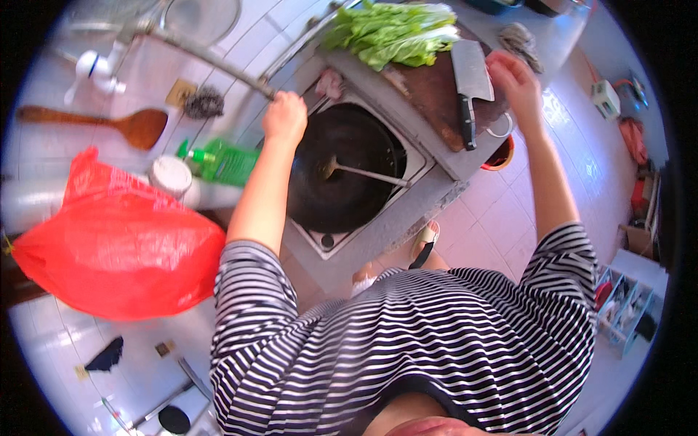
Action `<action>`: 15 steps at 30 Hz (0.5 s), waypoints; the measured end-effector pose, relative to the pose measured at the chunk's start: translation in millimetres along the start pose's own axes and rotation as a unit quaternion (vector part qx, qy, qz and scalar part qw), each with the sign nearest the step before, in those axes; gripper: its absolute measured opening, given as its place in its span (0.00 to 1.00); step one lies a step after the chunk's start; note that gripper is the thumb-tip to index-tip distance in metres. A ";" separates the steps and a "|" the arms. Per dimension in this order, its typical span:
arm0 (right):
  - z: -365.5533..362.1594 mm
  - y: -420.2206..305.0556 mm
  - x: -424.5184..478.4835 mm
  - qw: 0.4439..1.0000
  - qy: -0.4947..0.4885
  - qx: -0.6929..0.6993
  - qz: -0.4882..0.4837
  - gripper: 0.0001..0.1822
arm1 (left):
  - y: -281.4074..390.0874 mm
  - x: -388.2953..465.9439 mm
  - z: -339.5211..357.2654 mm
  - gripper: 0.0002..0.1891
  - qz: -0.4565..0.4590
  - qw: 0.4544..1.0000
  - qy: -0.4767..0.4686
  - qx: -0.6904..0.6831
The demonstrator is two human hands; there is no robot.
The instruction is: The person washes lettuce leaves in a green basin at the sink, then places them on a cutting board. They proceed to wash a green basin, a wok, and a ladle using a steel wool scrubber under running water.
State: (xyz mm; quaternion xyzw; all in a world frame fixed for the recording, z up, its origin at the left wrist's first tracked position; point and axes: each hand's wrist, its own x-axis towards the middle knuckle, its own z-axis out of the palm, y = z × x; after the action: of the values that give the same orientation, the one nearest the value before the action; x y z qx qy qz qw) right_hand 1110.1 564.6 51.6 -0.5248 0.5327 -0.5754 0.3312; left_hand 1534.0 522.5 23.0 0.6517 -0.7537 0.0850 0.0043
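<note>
My left hand (286,121) is closed around the end of a long metal pipe (212,60), which runs from a wall fitting with a white handle. Just beyond that hand sits a dark wok (349,207) on a stove, with a metal utensil (371,175) resting inside it. My right hand (515,79) hovers by the edge of a wooden cutting board (425,90), its fingers bent and blurred; whether they hold something I cannot tell. Close to those fingers lies a cleaver (473,71) with a black handle. Green leafy vegetables (392,32) lie at the board's far side.
A full red plastic bag (125,245) stands at my left. Near it are a green pump bottle (226,161), a white-lidded jar (170,174), a hanging wooden spatula (139,126) and a wire scrubber (204,102). A grey rag (518,42) and a bucket (499,155) are at right.
</note>
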 end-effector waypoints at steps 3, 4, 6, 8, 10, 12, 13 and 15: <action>93.1 3.7 -76.7 0.977 -0.179 0.008 0.112 0.10 | -0.1 4.9 -7.6 0.19 -0.145 0.985 -0.067 -0.058; 120.1 20.0 -91.5 0.963 -0.198 0.074 0.168 0.10 | 4.1 7.5 -9.7 0.20 -0.175 0.979 -0.084 -0.065; 172.0 47.7 -111.2 0.921 -0.220 0.172 0.272 0.10 | 6.2 9.2 -15.2 0.22 -0.208 0.970 -0.103 -0.071; 219.8 70.8 -114.1 0.892 -0.214 0.218 0.334 0.10 | 8.6 10.1 -18.4 0.23 -0.206 0.970 -0.110 -0.070; 271.0 85.4 -109.8 0.876 -0.215 0.236 0.360 0.10 | 3.2 10.5 -18.2 0.24 -0.214 0.966 -0.127 -0.070; 318.6 93.8 -104.2 0.859 -0.225 0.228 0.398 0.11 | -1.1 10.6 -19.4 0.26 -0.241 0.956 -0.149 -0.075; 338.7 100.4 -100.1 0.854 -0.224 0.217 0.418 0.11 | 0.7 11.0 -22.9 0.27 -0.240 0.955 -0.157 -0.080; 364.6 127.2 -84.5 0.890 -0.270 0.102 0.354 0.12 | 8.9 12.4 -33.9 0.27 -0.230 0.954 -0.168 -0.093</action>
State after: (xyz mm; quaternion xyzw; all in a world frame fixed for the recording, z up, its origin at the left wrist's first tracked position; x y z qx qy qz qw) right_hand 1455.8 520.2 -135.0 -0.3997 0.5120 -0.3069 0.6956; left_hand 1519.9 516.1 56.8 0.8093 -0.5774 -0.0995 -0.0428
